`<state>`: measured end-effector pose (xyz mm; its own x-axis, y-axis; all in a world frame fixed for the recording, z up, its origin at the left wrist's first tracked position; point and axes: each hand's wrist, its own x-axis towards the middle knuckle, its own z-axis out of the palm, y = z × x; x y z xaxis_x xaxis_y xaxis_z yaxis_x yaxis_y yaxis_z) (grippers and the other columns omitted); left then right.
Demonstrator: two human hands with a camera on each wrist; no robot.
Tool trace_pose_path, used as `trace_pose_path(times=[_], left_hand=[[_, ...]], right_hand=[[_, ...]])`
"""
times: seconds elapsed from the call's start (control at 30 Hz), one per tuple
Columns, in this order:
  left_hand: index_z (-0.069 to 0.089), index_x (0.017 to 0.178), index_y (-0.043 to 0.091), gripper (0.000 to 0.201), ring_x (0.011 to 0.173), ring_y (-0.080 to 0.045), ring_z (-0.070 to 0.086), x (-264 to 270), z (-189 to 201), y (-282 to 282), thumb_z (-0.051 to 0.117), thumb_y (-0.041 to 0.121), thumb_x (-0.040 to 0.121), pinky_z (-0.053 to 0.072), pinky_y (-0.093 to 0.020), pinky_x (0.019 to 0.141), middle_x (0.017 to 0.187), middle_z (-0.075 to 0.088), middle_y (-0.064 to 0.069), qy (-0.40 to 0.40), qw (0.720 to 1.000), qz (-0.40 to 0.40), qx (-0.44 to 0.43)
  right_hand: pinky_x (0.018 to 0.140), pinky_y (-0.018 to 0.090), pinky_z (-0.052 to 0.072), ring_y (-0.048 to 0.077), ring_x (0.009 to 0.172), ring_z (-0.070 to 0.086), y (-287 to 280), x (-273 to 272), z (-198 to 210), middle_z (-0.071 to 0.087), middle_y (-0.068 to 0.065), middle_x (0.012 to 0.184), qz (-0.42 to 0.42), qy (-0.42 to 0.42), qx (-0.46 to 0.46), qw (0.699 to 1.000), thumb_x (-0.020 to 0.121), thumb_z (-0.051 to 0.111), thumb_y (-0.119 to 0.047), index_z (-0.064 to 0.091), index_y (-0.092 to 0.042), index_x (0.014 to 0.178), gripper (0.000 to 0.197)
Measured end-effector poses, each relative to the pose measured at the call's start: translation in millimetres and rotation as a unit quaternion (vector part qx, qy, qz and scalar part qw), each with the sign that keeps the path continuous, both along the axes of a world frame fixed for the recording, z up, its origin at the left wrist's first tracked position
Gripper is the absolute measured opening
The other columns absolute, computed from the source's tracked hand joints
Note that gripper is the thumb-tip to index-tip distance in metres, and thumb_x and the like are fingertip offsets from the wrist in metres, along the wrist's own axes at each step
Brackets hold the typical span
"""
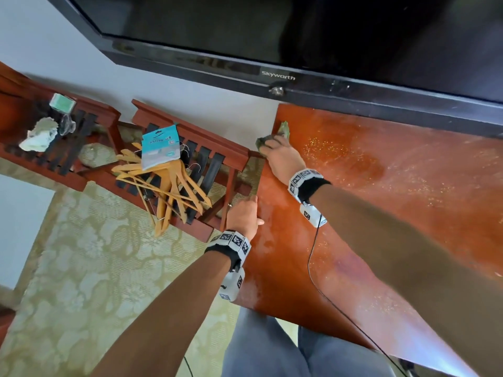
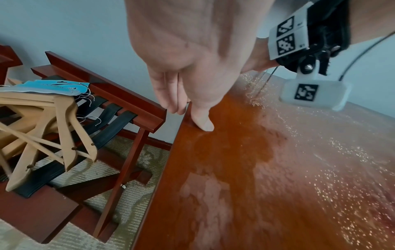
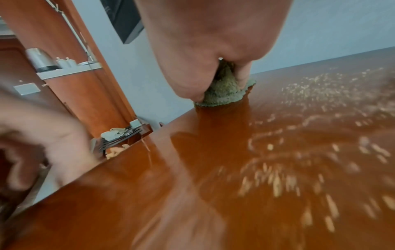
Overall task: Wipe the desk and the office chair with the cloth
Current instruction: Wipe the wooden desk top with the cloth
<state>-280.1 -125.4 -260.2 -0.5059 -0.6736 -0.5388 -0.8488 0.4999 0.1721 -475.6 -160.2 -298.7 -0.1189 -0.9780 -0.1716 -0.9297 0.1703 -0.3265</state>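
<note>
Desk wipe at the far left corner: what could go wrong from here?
1. The right hand presses the cloth at the desk corner; a further stroke may slip off the edge.
2. Wet streaks cover the top, so the left hand bracing the edge could slide.

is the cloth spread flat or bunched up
Bunched up: the green cloth bulges in a wad under the right hand, pressed onto the desk corner.
</note>
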Motion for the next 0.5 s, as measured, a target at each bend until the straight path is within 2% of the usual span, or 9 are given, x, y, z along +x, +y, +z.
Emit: trace_pose_path(times=[0.1,0.17,0.23,0.3,0.37,0.5], left_hand=[[0.049,0.136,0.009,0.063,0.125,-0.028,0.059,-4,4,0,0.082,0.032,0.088,0.053,-0.04,0.094,0.134,0.061,-0.01,-0.025,1.0,0.001,0.006],[0.04,0.145,0.008,0.082,0.132,-0.028,0.053,-8,8,-1,0.084,0.039,0.084,0.051,-0.04,0.1,0.144,0.052,-0.011,-0.057,0.998,-0.03,0.006],[0.017,0.159,0.005,0.114,0.144,-0.03,0.041,-11,9,-5,0.088,0.044,0.079,0.046,-0.041,0.109,0.162,0.03,-0.013,-0.069,0.996,-0.062,0.01],[-0.007,0.163,0.007,0.137,0.151,-0.03,0.031,-11,7,-9,0.09,0.046,0.075,0.044,-0.042,0.113,0.173,0.0,-0.009,-0.083,0.992,-0.098,0.015],[-0.019,0.162,0.011,0.145,0.152,-0.029,0.028,-8,3,-12,0.09,0.049,0.074,0.045,-0.041,0.113,0.172,-0.018,-0.002,-0.105,0.985,-0.139,0.013],[-0.025,0.16,0.015,0.148,0.148,-0.027,0.031,-1,-1,-13,0.087,0.057,0.073,0.046,-0.042,0.11,0.171,-0.023,0.004,-0.111,0.982,-0.155,-0.006]], right_hand=[[0.104,0.051,0.053,0.038,0.147,0.034,32,21,-2,0.051,0.006,0.149,0.021,-0.002,0.029,0.999,0.094,0.062,-0.001,0.053,-0.018,0.146,0.056],[0.098,0.05,0.057,0.038,0.149,0.03,52,31,-4,0.048,0.007,0.151,0.042,0.006,0.055,0.998,0.093,0.065,-0.001,0.047,-0.017,0.149,0.061],[0.098,0.05,0.057,0.037,0.151,0.027,62,32,-4,0.045,0.007,0.153,0.059,0.014,0.071,0.996,0.093,0.065,-0.001,0.044,-0.016,0.15,0.062],[0.096,0.049,0.058,0.036,0.152,0.025,62,27,-1,0.042,0.007,0.155,0.072,0.025,0.079,0.994,0.093,0.066,-0.001,0.042,-0.016,0.151,0.065],[0.092,0.048,0.06,0.037,0.151,0.028,57,20,0,0.042,0.008,0.155,0.072,0.039,0.067,0.994,0.092,0.065,0.001,0.04,-0.014,0.153,0.068],[0.092,0.05,0.06,0.038,0.145,0.037,34,-13,0,0.046,0.009,0.151,0.002,0.056,0.043,0.998,0.087,0.071,0.002,0.044,-0.016,0.15,0.071]])
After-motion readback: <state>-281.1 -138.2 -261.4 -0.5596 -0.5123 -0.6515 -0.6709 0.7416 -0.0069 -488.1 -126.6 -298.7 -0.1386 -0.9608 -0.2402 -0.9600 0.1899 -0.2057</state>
